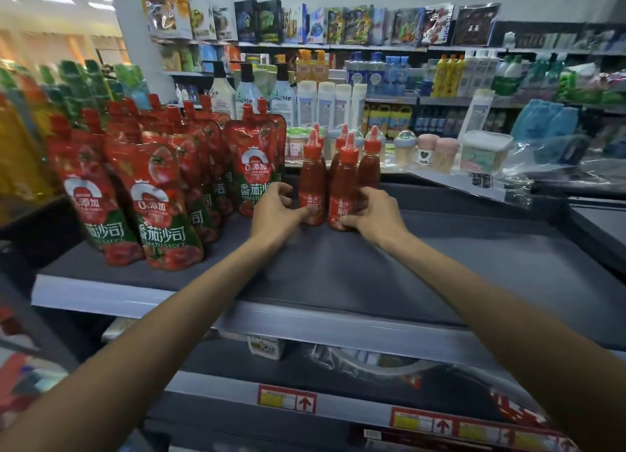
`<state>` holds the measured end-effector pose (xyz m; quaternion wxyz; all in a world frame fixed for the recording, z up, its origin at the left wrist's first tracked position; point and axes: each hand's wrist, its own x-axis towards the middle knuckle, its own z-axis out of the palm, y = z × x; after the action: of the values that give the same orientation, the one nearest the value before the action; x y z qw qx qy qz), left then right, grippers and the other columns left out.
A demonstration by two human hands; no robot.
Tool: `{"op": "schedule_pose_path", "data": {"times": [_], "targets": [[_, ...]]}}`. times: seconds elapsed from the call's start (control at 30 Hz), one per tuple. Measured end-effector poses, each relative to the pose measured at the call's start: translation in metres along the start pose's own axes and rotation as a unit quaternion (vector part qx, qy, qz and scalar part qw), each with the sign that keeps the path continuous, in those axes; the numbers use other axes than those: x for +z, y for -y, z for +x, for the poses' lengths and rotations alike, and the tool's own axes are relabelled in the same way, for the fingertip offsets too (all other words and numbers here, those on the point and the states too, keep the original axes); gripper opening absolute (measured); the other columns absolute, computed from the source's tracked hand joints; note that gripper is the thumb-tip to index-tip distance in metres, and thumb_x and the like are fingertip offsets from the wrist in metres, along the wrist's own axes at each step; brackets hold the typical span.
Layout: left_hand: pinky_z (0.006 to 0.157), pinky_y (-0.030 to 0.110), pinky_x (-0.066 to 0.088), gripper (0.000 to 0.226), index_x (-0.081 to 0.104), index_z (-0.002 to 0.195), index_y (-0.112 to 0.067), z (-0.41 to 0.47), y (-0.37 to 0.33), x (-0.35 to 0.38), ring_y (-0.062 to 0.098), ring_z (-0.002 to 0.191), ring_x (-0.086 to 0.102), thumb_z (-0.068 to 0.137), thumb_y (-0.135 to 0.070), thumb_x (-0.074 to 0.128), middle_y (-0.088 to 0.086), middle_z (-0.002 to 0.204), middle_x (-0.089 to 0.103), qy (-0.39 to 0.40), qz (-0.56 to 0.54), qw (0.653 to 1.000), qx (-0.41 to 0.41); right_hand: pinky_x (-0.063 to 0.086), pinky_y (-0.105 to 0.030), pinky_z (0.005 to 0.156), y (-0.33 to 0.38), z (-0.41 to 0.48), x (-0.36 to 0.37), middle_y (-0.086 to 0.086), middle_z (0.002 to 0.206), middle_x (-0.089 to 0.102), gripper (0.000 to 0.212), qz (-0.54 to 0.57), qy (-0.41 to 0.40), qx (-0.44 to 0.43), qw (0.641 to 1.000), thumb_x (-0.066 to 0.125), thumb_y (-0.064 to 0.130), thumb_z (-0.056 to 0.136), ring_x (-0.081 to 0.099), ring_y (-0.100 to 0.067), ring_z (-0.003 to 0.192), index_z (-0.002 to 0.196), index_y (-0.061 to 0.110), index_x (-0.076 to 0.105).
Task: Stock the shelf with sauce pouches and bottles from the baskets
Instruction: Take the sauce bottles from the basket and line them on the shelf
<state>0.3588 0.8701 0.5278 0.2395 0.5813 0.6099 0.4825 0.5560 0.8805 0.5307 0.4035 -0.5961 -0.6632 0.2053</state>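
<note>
Several red tomato sauce pouches point(155, 194) stand in rows on the left of the grey top shelf point(423, 265). To their right stand several red sauce bottles with pointed red caps. My left hand point(276, 211) curls its fingers round the base of the front left bottle point(312, 177). My right hand point(374, 216) grips the base of the front right bottle point(345, 187). Both bottles stand upright on the shelf. More bottles point(370, 160) stand right behind them. No basket is in view.
Behind the shelf stand small jars point(427, 153) and a white lidded box point(484, 151). Crinkled plastic wrap point(528, 173) lies at the right back. Far shelves hold cleaning bottles and boxed goods. A lower shelf with price tags point(287, 399) runs below my arms.
</note>
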Motion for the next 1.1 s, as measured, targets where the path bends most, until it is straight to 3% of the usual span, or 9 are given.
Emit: {"op": "schedule_pose_path", "data": {"times": [0.2,0.37,0.53,0.87,1.1], "targets": [[0.084,0.036,0.059,0.06,0.06,0.123,-0.016,0.01,0.008,0.01,0.013,0.093,0.068,0.075,-0.032,0.092,-0.007,0.099,0.066,0.028,-0.004,0.999,0.035,0.059,-0.042,0.093,-0.004,0.01,0.007,-0.003,0.104,0.077,0.042,-0.011,0.007,0.005,1.0,0.089,0.012,0.077,0.073,-0.02,0.093,0.114,0.014,0.071],[0.083,0.047,0.061,0.053,0.06,0.113,-0.024,0.016,0.015,0.015,0.01,0.087,0.067,0.073,-0.038,0.091,-0.009,0.094,0.068,0.033,0.023,0.998,0.037,0.058,-0.039,0.096,-0.004,0.009,0.007,-0.002,0.108,0.076,0.046,0.001,0.018,0.003,1.0,0.087,0.013,0.079,0.073,-0.016,0.094,0.121,0.014,0.068],[0.087,0.044,0.057,0.05,0.06,0.111,-0.025,0.016,0.018,0.018,0.008,0.088,0.066,0.074,-0.041,0.09,-0.014,0.093,0.067,0.029,0.053,0.997,0.042,0.058,-0.034,0.091,-0.006,0.003,0.01,0.004,0.105,0.074,0.058,0.005,0.003,0.009,1.0,0.095,0.031,0.068,0.071,-0.013,0.095,0.114,0.017,0.062],[0.086,0.041,0.057,0.048,0.06,0.114,-0.026,0.016,0.021,0.019,0.012,0.092,0.067,0.078,-0.043,0.087,-0.016,0.093,0.064,0.024,0.078,0.995,0.063,0.06,-0.043,0.087,-0.013,0.004,0.025,0.004,0.098,0.075,0.052,-0.001,-0.049,0.009,0.999,0.092,0.032,0.07,0.072,-0.016,0.09,0.109,0.018,0.062],[0.086,0.044,0.059,0.049,0.062,0.112,-0.023,0.018,0.024,0.02,0.009,0.088,0.067,0.076,-0.038,0.09,-0.014,0.092,0.067,0.023,0.018,0.998,0.048,0.06,-0.043,0.086,-0.017,-0.001,0.029,0.008,0.094,0.074,0.048,-0.012,-0.056,-0.002,0.998,0.092,0.035,0.069,0.072,-0.014,0.087,0.103,0.025,0.06]]}}
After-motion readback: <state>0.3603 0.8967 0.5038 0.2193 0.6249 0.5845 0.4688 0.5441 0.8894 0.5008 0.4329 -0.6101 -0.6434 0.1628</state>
